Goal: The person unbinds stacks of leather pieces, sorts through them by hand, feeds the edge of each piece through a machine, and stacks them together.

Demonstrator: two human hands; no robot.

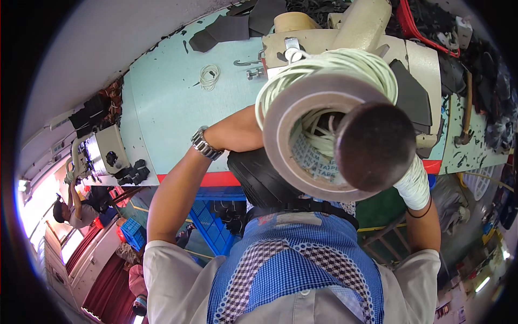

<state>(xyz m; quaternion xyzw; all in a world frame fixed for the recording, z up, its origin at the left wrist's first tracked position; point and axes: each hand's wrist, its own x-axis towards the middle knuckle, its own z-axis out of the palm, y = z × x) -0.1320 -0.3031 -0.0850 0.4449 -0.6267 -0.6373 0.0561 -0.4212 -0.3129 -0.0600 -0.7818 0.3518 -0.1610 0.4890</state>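
A large roll of clear tape [275, 146], with pale green cord [329, 62] looped around and through it, hangs close before me and blocks much of the work area. A round dark knob [376, 146] covers its right side. My left hand [245, 128], with a metal watch at the wrist, reaches behind the roll; its fingers are hidden. My right hand [414, 184], in a white knitted covering, is mostly behind the knob, fingers out of sight. A stack of black strips [261, 175] lies at the table's front edge, below my left hand.
A cream sewing machine [359, 24] stands beyond the roll on a pale green table [167, 108]. A cord coil [209, 77], dark flat pieces [229, 28] and a hammer [467, 108] lie on it. A blue crate [208, 221] is below; another person [78, 213] works far left.
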